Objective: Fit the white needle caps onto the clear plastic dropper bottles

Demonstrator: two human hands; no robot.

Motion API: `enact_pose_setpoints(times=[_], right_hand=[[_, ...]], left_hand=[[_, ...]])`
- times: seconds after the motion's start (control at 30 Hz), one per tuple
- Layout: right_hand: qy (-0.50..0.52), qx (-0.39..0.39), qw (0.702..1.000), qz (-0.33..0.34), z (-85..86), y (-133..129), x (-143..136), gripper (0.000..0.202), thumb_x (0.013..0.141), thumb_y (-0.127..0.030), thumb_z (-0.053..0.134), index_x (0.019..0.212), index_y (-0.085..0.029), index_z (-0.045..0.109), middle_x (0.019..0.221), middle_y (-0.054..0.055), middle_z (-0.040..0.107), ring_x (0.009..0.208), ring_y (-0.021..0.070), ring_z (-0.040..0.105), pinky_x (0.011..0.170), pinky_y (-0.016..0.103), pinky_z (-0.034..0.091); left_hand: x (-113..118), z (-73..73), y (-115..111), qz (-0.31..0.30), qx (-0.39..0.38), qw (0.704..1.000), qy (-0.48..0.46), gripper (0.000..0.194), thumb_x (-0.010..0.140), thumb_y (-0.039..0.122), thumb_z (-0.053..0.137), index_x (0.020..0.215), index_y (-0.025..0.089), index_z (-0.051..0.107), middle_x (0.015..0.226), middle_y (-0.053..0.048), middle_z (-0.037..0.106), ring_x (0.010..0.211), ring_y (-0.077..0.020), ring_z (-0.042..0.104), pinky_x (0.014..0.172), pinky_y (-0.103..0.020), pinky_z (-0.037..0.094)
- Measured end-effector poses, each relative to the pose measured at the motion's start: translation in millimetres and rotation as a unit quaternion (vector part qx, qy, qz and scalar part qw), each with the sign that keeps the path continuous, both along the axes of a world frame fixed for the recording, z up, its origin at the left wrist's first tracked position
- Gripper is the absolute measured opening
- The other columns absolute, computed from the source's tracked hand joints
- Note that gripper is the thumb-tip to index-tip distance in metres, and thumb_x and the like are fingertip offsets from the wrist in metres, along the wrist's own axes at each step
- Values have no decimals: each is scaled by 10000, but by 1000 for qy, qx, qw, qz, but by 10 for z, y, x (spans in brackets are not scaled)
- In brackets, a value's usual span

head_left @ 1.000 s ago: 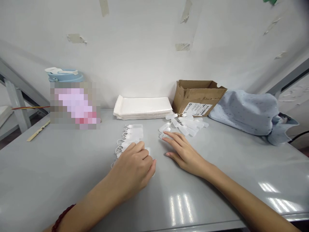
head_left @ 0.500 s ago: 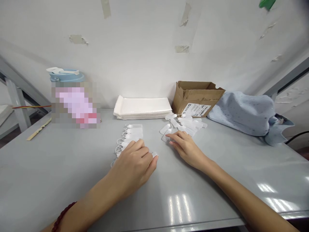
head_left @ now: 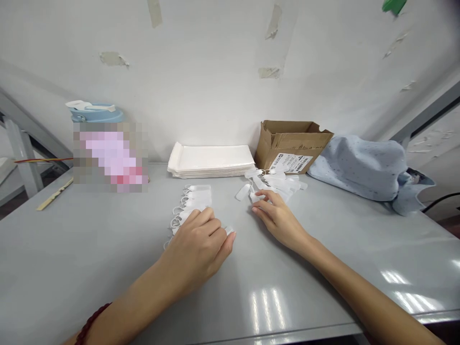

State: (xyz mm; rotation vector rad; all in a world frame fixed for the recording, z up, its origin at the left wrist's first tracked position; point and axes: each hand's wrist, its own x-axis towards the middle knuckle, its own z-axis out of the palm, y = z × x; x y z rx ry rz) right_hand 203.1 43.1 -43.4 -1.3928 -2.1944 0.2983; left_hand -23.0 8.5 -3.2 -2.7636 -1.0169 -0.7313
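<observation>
My left hand is closed, its fingers curled round a translucent plastic tag whose end shows by the thumb. Under and behind that hand lies a column of similar tags, their looped ends to the left. My right hand is at the near edge of a loose pile of looped translucent tags. Its thumb and fingertips close on one tag, partly hidden by the fingers. Just left of them a single tag lies flat on the table.
A stack of white padded envelopes lies against the wall. Beside it stands an open cardboard box, with light blue spotted cloth to its right. On the left are a blue-lidded container, partly blurred out, and a thin strip.
My right fingers have drawn in on a tag at the pile's edge, shifting it slightly up and right. The left hand stays nearly still. The view has turned slightly right.
</observation>
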Motion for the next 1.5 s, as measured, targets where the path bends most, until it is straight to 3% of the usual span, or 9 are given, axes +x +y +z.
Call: enact_pose_setpoints(times=[0.23,0.4,0.53,0.6,0.67,0.87,1.07,1.33,1.5], right_hand=[[30,-13,999,-31,-9,6,61,109,832,-112,534,788,-190,597,916,78,616,868,228,569,750,353,473],[70,-20,996,-57,105,-88,30,120,835,-93,499,827,-201,551,821,31,635,753,185,584,628,285,449],[171,-84,982,-14,236,-219,-31,35,857,-210,550,889,-223,547,909,24,643,872,190,599,603,249,438],[215,-123,969,23,290,-277,-59,64,855,-246,575,909,-232,545,941,20,637,915,189,597,682,264,459],[243,-159,956,44,333,-320,-80,79,848,-263,592,904,-233,546,934,19,633,900,184,600,733,285,465],[284,-210,933,72,385,-357,-87,88,836,-266,612,906,-231,570,893,11,628,867,177,600,769,300,468],[284,-202,936,47,374,-336,-50,107,843,-291,606,936,-240,586,912,7,636,889,183,595,774,305,458],[285,-192,938,42,371,-347,-53,116,837,-299,612,931,-233,594,908,16,642,880,192,598,760,316,465],[288,-199,935,66,369,-360,-91,107,842,-287,606,929,-226,599,899,20,647,863,184,604,770,318,471]], left_hand=[[-4,8,-19,-4,7,1000,-6,395,909,174,456,516,141,475,514,-10,456,606,-148,364,555,-299,302],[-11,5,-13,0,-4,1000,-9,363,909,165,446,550,150,494,530,-10,469,612,-158,379,554,-306,318],[-16,-4,-4,33,-33,997,-55,136,899,141,441,934,115,570,710,-43,573,728,-192,453,622,-324,417],[-21,-14,2,55,-49,995,-70,218,895,147,449,1103,107,499,804,-61,595,797,-206,472,656,-333,453],[-25,-27,13,64,-67,993,-68,256,896,160,455,1149,122,462,850,-66,601,832,-214,479,669,-338,468],[-17,-35,33,29,-47,997,-57,167,908,105,415,1028,142,524,799,-49,602,806,-208,477,669,-337,458],[-10,14,13,14,-44,994,-99,122,911,111,442,964,139,548,763,-41,590,774,-190,452,665,-318,436],[-2,21,7,18,-93,990,-108,242,936,89,333,877,164,556,699,-17,565,724,-170,431,665,-311,420],[9,14,-12,2,-200,972,-127,250,947,115,330,839,179,547,713,-8,548,759,-163,449,649,-283,417]])
